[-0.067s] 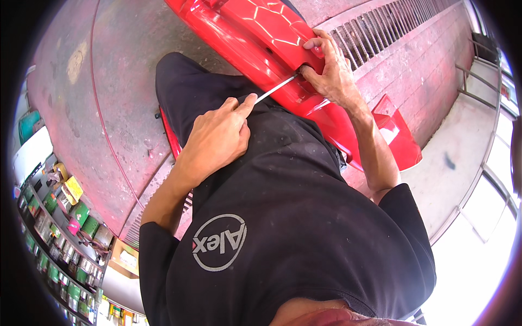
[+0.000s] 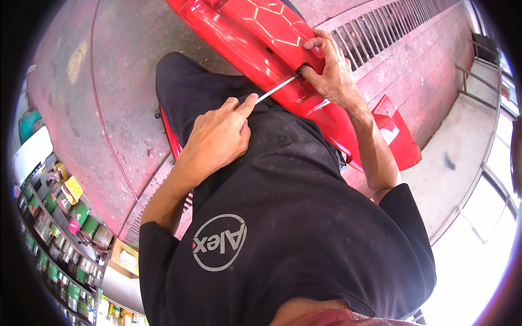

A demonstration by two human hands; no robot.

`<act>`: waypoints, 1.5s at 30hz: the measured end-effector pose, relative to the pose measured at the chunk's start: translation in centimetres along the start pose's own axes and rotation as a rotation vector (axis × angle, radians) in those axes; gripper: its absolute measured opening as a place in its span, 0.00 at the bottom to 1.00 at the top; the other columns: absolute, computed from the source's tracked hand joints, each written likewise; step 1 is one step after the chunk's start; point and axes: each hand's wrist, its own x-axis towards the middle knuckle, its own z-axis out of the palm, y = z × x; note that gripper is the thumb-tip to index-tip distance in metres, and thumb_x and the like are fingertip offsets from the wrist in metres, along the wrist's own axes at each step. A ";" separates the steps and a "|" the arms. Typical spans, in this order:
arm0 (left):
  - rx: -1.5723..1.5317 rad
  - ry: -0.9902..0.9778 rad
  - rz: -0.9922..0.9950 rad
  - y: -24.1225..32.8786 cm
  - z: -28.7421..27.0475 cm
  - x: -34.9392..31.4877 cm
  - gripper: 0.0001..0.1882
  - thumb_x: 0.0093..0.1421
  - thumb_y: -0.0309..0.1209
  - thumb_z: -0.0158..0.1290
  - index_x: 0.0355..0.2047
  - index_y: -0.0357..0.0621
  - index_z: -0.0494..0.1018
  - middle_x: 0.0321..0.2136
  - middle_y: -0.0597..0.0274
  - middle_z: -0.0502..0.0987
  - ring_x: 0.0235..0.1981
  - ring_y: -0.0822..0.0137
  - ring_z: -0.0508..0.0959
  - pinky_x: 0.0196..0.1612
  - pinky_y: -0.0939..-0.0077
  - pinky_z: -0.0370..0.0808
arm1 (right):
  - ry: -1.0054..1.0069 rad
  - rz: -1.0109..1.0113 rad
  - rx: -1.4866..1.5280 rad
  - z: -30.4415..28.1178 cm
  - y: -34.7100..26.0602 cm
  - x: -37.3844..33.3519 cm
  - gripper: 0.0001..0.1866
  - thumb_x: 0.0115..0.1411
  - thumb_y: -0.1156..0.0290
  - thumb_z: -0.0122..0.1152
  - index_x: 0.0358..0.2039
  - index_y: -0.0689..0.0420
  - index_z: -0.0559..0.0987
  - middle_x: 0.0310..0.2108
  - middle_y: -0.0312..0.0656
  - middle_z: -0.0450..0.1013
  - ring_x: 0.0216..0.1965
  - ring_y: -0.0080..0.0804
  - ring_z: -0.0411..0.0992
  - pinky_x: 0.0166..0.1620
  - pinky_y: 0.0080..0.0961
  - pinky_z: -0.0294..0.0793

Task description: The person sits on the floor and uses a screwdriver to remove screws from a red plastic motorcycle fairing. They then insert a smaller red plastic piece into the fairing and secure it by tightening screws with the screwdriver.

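A glossy red car bumper (image 2: 255,68) lies slantwise across my lap. My left hand (image 2: 220,130) is closed round a tool with a thin, straight metal shaft (image 2: 276,89); its handle is hidden in the palm, and the index finger stretches along the shaft. The far end of that shaft reaches a dark opening in the bumper, beside my right thumb. Over there, my right hand (image 2: 330,73) grips the bumper, thumb at the opening and fingers bent over the red surface near a small round red piece (image 2: 317,51).
A floor grate (image 2: 380,32) runs along the far right, beside a pale ledge (image 2: 457,141). Across the stained floor on the left trails a thin red hose (image 2: 103,125). Shelves with several cans (image 2: 65,250) and a cardboard box (image 2: 125,256) stand at the lower left.
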 end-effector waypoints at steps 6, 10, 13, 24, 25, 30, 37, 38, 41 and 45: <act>-0.045 -0.008 -0.017 0.0 0.3 0.2 0.28 0.67 0.26 0.53 0.68 0.38 0.72 0.39 0.46 0.77 0.35 0.41 0.82 0.42 0.48 0.78 | 0.009 0.004 0.008 0.3 0.3 0.1 0.29 0.55 0.62 0.69 0.59 0.45 0.76 0.76 0.48 0.60 0.75 0.56 0.60 0.72 0.61 0.60; -0.077 0.011 -0.012 -0.2 0.6 0.1 0.28 0.67 0.25 0.53 0.68 0.38 0.72 0.38 0.45 0.77 0.36 0.42 0.81 0.42 0.49 0.77 | 0.006 0.004 0.000 0.4 0.2 0.2 0.29 0.55 0.62 0.69 0.59 0.45 0.76 0.75 0.49 0.61 0.74 0.56 0.61 0.72 0.60 0.60; -0.113 0.034 -0.019 -0.4 0.9 -0.2 0.28 0.67 0.25 0.53 0.68 0.39 0.72 0.37 0.46 0.76 0.35 0.42 0.81 0.42 0.49 0.77 | -0.003 0.008 0.004 0.3 0.1 0.2 0.29 0.55 0.62 0.69 0.59 0.45 0.75 0.73 0.49 0.63 0.73 0.56 0.62 0.71 0.60 0.60; -0.133 0.064 -0.014 -0.6 0.9 -0.5 0.27 0.66 0.24 0.53 0.67 0.39 0.73 0.36 0.47 0.76 0.34 0.44 0.80 0.41 0.52 0.76 | -0.033 0.029 0.037 0.0 0.0 0.2 0.29 0.54 0.63 0.69 0.58 0.46 0.76 0.68 0.47 0.67 0.71 0.54 0.64 0.71 0.57 0.61; -0.126 0.062 -0.011 -0.6 0.9 -0.5 0.27 0.66 0.24 0.53 0.67 0.39 0.73 0.36 0.48 0.76 0.34 0.44 0.81 0.41 0.52 0.76 | -0.045 0.039 0.037 -0.1 -0.2 0.3 0.29 0.54 0.63 0.69 0.58 0.46 0.76 0.68 0.47 0.67 0.71 0.54 0.64 0.71 0.57 0.61; -0.106 0.058 -0.003 -0.7 0.7 -0.5 0.27 0.66 0.24 0.53 0.67 0.39 0.73 0.37 0.48 0.77 0.34 0.44 0.81 0.40 0.51 0.77 | -0.071 0.066 0.012 -0.2 -0.5 0.4 0.29 0.53 0.63 0.70 0.58 0.45 0.75 0.68 0.46 0.67 0.71 0.54 0.64 0.72 0.57 0.59; -0.089 0.060 0.018 -0.9 0.5 -0.5 0.28 0.65 0.23 0.54 0.67 0.39 0.73 0.37 0.48 0.77 0.34 0.45 0.81 0.40 0.52 0.77 | -0.081 0.066 -0.038 -0.4 -1.0 0.5 0.29 0.52 0.63 0.70 0.57 0.44 0.76 0.68 0.46 0.66 0.71 0.55 0.63 0.73 0.56 0.59; -0.088 0.060 0.021 -0.9 0.5 -0.5 0.28 0.65 0.23 0.54 0.67 0.39 0.73 0.37 0.48 0.77 0.34 0.45 0.81 0.39 0.52 0.77 | -0.081 0.061 -0.031 -0.4 -0.9 0.5 0.29 0.52 0.63 0.70 0.57 0.44 0.76 0.68 0.46 0.66 0.71 0.55 0.63 0.73 0.56 0.59; -0.065 0.065 0.029 -0.8 0.3 -0.4 0.28 0.65 0.23 0.54 0.67 0.39 0.73 0.37 0.49 0.77 0.33 0.45 0.81 0.39 0.53 0.77 | -0.068 0.044 -0.019 -0.2 -0.4 0.6 0.28 0.52 0.63 0.70 0.56 0.43 0.77 0.69 0.46 0.66 0.71 0.55 0.63 0.74 0.56 0.59; -0.027 0.076 0.040 -0.7 0.2 -0.2 0.28 0.65 0.23 0.54 0.67 0.39 0.73 0.37 0.50 0.77 0.33 0.45 0.81 0.37 0.53 0.78 | -0.052 0.034 -0.026 -0.1 -0.4 0.5 0.27 0.52 0.64 0.69 0.55 0.42 0.77 0.69 0.46 0.66 0.71 0.56 0.63 0.74 0.56 0.59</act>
